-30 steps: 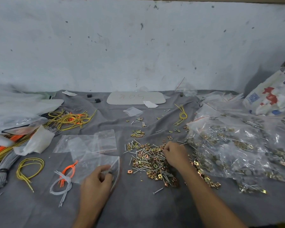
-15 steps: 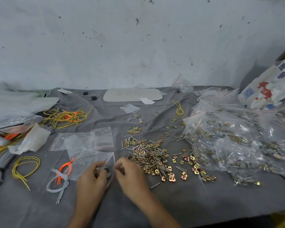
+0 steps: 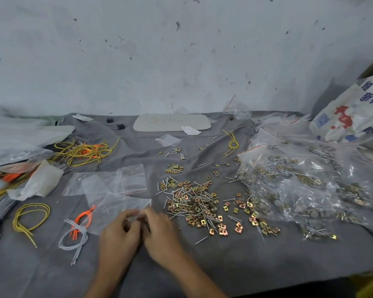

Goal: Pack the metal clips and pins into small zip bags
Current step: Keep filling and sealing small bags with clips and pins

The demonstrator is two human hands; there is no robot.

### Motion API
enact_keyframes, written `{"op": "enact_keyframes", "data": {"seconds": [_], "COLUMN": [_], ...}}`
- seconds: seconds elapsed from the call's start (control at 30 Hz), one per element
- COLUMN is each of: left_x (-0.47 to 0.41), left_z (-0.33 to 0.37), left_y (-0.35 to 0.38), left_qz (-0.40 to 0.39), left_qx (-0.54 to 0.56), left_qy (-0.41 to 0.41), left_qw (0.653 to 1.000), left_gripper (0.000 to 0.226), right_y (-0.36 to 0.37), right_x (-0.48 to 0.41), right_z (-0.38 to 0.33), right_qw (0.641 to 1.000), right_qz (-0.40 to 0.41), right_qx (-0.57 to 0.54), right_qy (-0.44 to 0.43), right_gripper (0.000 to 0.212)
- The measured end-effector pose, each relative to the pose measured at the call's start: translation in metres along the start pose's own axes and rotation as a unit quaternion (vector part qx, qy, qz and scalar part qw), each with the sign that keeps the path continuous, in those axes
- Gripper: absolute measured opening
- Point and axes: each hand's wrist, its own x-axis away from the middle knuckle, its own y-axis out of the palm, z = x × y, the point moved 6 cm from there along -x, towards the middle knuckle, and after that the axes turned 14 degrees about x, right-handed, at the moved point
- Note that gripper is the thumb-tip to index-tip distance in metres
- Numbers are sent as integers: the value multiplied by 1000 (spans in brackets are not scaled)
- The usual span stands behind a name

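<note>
- Bagging in hand, by the look of it: loading one clear zip bag [image 3: 114, 206] at its mouth, low over the front of the tabletop [image 3: 235, 267].
- Left hand [image 3: 119, 232]: fingers curled, pinching the near edge of that bag and holding the mouth up.
- Right hand [image 3: 163, 231]: fingertips tucked against the same mouth, touching the left hand. Too blurred to tell whether pinching metal pieces or only the plastic.
- Clips and pins [image 3: 194, 203]: mostly loose in a heap on the grey cloth just right of both hands, with perhaps a few specks already inside the bag, too small to be sure.
- Next move, as a judgement: calls for dropping any pieces past the lip, then either another reach right to the heap or pressing the zip strip closed. Depends on the left pinch keeping the mouth wide.
- Around: empty zip bags [image 3: 108, 181] just beyond the held one; filled bags [image 3: 299, 190] piled at right, touching the heap's edge; yellow cord [image 3: 30, 216] and orange and grey ties [image 3: 78, 230] to the left; printed sack [image 3: 353, 112] far right.
- In the way: little between hands and heap. One stray pin [image 3: 201, 240] near the right wrist; ties at the bag's left corner, liable to snag on lifting.
</note>
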Motion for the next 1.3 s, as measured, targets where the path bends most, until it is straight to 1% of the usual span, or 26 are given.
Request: {"op": "enact_keyframes", "data": {"seconds": [0.27, 0.33, 0.37, 0.5, 0.63, 0.73, 0.8, 0.83, 0.9, 0.93, 1.0, 1.1, 1.2, 1.3], "left_x": [3, 8, 12, 23, 22, 22, 23, 25, 28, 30, 32, 31, 29, 24], "left_z": [3, 4, 5, 10, 13, 12, 14, 16, 18, 19, 21, 22, 28, 40], "left_y": [2, -3, -5, -5, -6, -11, -15, -17, -18, -19, -19, -24, -34, -47], "left_qz": [-67, -66, -70, -105, -129, -151, -142, -140, -143, -143, -145, -127, -78, -10], "left_qx": [-57, -64, -72, -120, -139, -177, -228, -249, -267, -273, -279, -287, -285, -255], "left_qy": [15, 31, 48, 120, 133, 129, 149, 157, 175, 179, 175, 167, 177, 202], "left_qw": [996, 995, 994, 980, 973, 964, 952, 945, 937, 935, 933, 935, 939, 946], "left_gripper": [36, 46, 47, 27, 25, 27, 14, 16, 34, 37, 36, 31, 37, 23], "right_y": [-2, 1, 2, 6, 5, 3, 2, 1, -2, -3, -5, -8, -15, -19], "right_x": [0, -2, -3, -6, -5, -4, -4, -4, -2, -2, -1, 1, 3, 3], "right_z": [2, 4, 5, 6, 6, 5, 4, 4, 6, 8, 14, 19, 26, 30], "right_qw": [1000, 1000, 1000, 999, 999, 999, 998, 998, 997, 996, 994, 990, 974, 950], "right_qz": [0, 5, 8, 23, 23, 24, 27, 30, 39, 43, 47, 64, 113, 141], "right_qx": [-17, -18, -21, -34, -39, -44, -48, -51, -62, -68, -71, -90, -137, -216], "right_qy": [4, 6, 11, 27, 23, 15, 15, 18, 34, 47, 69, 94, 144, 174], "right_gripper": [13, 13, 12, 9, 8, 8, 7, 6, 4, 4, 5, 8, 12, 16]}}
